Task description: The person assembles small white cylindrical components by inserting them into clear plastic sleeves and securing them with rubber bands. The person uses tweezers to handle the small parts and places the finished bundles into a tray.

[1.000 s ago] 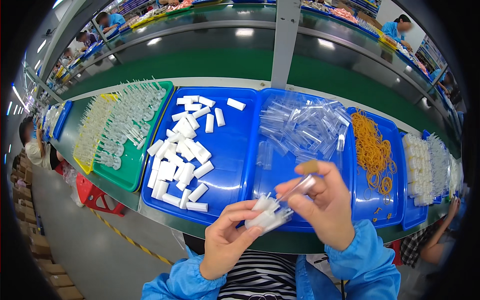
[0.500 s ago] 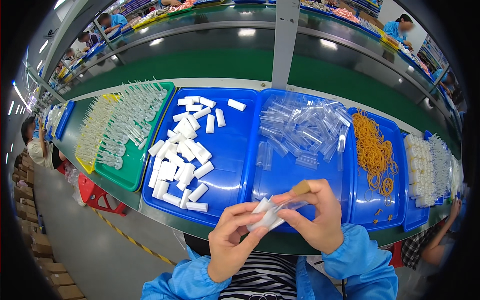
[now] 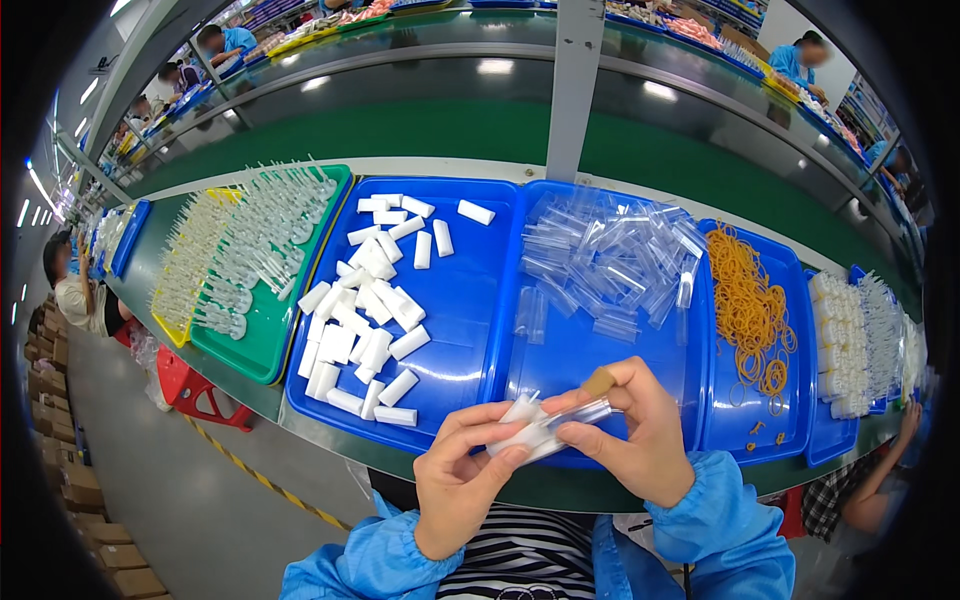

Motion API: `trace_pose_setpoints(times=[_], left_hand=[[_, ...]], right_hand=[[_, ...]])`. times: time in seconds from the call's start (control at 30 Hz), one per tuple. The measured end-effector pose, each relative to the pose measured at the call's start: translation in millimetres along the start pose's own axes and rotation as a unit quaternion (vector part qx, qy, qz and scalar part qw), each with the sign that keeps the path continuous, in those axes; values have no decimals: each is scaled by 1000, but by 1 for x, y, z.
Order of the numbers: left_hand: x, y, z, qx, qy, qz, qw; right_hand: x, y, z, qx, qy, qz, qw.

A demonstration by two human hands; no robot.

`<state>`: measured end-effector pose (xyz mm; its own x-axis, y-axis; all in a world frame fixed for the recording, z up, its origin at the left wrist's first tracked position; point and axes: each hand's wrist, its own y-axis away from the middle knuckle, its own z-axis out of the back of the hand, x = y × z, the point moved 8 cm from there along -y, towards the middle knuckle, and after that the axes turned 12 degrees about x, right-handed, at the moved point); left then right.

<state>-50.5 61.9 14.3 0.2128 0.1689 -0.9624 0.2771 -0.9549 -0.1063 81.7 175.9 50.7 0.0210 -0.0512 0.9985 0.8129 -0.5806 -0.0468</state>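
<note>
In front of my body, my left hand (image 3: 462,468) pinches a white block (image 3: 522,440) between thumb and fingers, with a thin white stub showing at its upper end. My right hand (image 3: 638,432) grips a clear plastic sleeve (image 3: 592,411) that meets the block's right side; my fingers partly hide the contact. A tan finger cot (image 3: 599,382) covers one right fingertip. Beyond my hands lies a blue tray (image 3: 620,358) with a pile of clear plastic sleeves (image 3: 610,250). To its left, another blue tray (image 3: 460,300) carries many loose white blocks (image 3: 365,300).
Yellow-brown rubber bands (image 3: 745,300) fill a blue tray on the right, with bundled white pieces (image 3: 840,340) past it. Stemmed clear parts (image 3: 270,220) stand on a green tray (image 3: 255,350) at left. A grey post (image 3: 573,90) rises behind the trays. Other people sit nearby.
The clear sleeve in my right hand has turned and now lies straighter against the block, its end pointing right. Both hands stay almost in place.
</note>
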Motion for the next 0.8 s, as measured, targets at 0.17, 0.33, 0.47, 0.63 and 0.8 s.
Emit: trace_pose_setpoints(times=[0.17, 0.33, 0.47, 0.63, 0.8], left_hand=[[-1, 1, -1, 4, -19, -5, 1000], [-7, -2, -3, 18, -36, -3, 999], [-12, -4, -3, -6, -86, -15, 996], [-12, -2, 0, -20, -141, -35, 989], [-28, 1, -9, 12, -281, -48, 958]], right_hand=[[-10, 0, 1, 39, -10, -44, 998], [-8, 8, -4, 5, -28, -3, 1000], [9, 15, -7, -34, 123, 102, 987], [0, 9, -4, -31, 44, 26, 998], [-2, -1, -2, 44, 24, -18, 999]])
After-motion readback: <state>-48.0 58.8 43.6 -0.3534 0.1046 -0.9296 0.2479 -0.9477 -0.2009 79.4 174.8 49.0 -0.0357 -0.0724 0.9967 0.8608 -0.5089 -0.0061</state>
